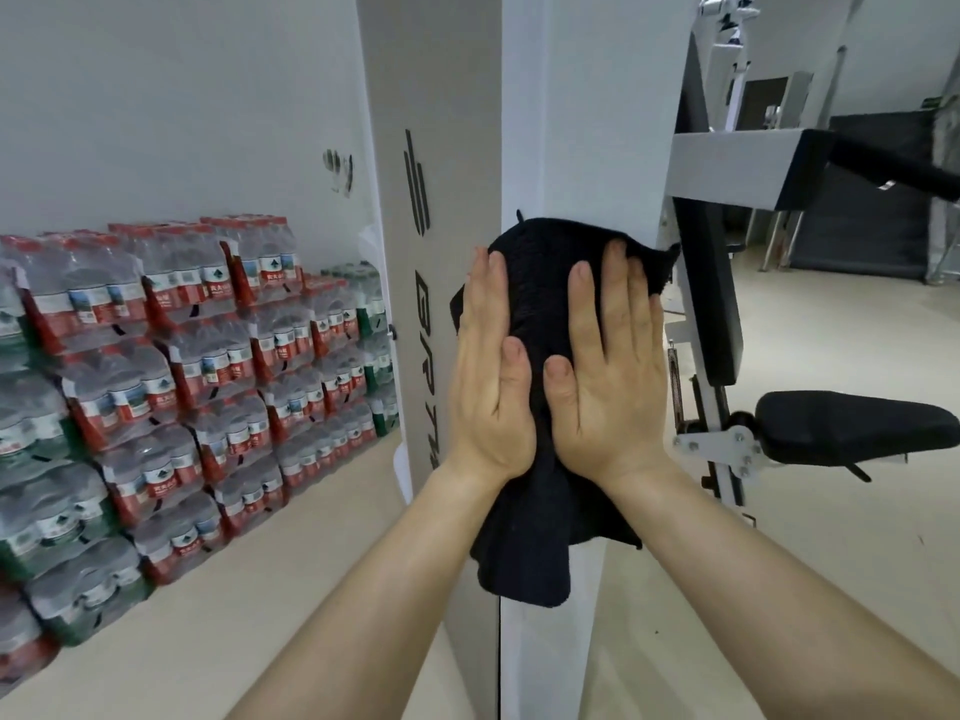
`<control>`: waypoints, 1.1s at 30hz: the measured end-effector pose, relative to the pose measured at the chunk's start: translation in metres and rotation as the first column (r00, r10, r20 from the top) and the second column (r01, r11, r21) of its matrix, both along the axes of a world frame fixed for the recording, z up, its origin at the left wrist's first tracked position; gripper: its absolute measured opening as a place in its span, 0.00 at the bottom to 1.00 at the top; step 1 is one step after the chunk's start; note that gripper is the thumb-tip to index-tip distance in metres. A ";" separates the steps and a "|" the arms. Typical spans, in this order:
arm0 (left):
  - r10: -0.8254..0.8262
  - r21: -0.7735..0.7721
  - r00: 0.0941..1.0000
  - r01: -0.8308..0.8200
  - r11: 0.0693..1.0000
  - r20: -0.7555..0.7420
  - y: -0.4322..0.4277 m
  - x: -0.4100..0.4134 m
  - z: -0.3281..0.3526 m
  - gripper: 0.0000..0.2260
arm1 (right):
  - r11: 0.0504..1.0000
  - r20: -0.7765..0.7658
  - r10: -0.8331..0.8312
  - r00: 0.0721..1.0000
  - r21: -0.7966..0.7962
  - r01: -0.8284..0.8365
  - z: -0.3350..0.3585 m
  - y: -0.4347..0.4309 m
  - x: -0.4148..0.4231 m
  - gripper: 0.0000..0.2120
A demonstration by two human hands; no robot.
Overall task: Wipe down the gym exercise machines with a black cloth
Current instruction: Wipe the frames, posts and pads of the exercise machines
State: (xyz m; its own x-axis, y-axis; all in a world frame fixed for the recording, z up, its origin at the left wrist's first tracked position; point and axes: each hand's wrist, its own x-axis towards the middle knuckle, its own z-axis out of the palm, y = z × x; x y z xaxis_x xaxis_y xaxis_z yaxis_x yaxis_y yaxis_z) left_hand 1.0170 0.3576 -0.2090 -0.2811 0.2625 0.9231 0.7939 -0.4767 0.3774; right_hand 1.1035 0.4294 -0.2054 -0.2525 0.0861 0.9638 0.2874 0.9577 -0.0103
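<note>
"Cloth (540, 304): location?"

"Black, wrapped round the front corner of the machine's column (441, 96), about mid-height. Its lower end hangs loose below the wrists."

"Hands?"

"Left hand (488, 387) lies flat on the cloth against the grey lettered face. Right hand (608, 376) lies flat on it against the white face. Fingers are straight and point up; neither hand grips anything. The thumbs are near each other but apart, with black fabric showing between them."

"Rest of the machine?"

"Black back pad (711, 304) just right of the column, with a black seat (852, 428) lower down. A grey beam (727, 171) with a black handle reaches toward the right edge."

"Surroundings?"

"Shrink-wrapped bottle packs (182, 366), red and green labels, stacked against the wall (156, 96) at left, on a pale floor (831, 563)."
</note>
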 end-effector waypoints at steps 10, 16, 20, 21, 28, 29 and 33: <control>0.110 -0.216 0.992 -0.121 0.969 -0.063 -0.020 -0.002 -0.055 0.26 | 0.997 0.154 -0.044 0.987 -0.057 0.053 -0.062 -0.010 0.013 0.30; 0.100 -0.162 0.993 -0.109 0.981 -0.062 -0.012 -0.007 0.005 0.25 | 0.996 0.056 -0.022 0.998 -0.084 0.027 0.005 -0.023 0.004 0.29; 0.097 -0.163 0.995 -0.098 0.982 -0.013 -0.011 -0.002 -0.031 0.26 | 0.997 0.083 -0.034 0.996 -0.071 0.040 -0.025 -0.019 0.007 0.29; 0.099 -0.167 0.995 -0.099 0.981 -0.012 -0.012 -0.002 -0.042 0.27 | 0.997 0.092 -0.036 0.995 -0.069 0.042 -0.036 -0.018 0.007 0.29; 0.146 -0.186 0.989 -0.142 0.972 0.011 -0.015 0.004 -0.100 0.29 | 0.999 0.080 -0.020 0.997 -0.049 0.024 -0.096 -0.013 0.004 0.31; 0.160 -0.189 0.987 -0.156 0.970 0.005 -0.016 0.004 -0.106 0.29 | 0.999 0.077 -0.018 0.997 -0.046 0.022 -0.104 -0.013 0.003 0.30; 0.248 -0.194 0.968 -0.250 0.949 -0.035 -0.018 0.005 -0.133 0.29 | 0.998 0.083 -0.020 0.996 -0.055 0.025 -0.136 -0.011 0.003 0.30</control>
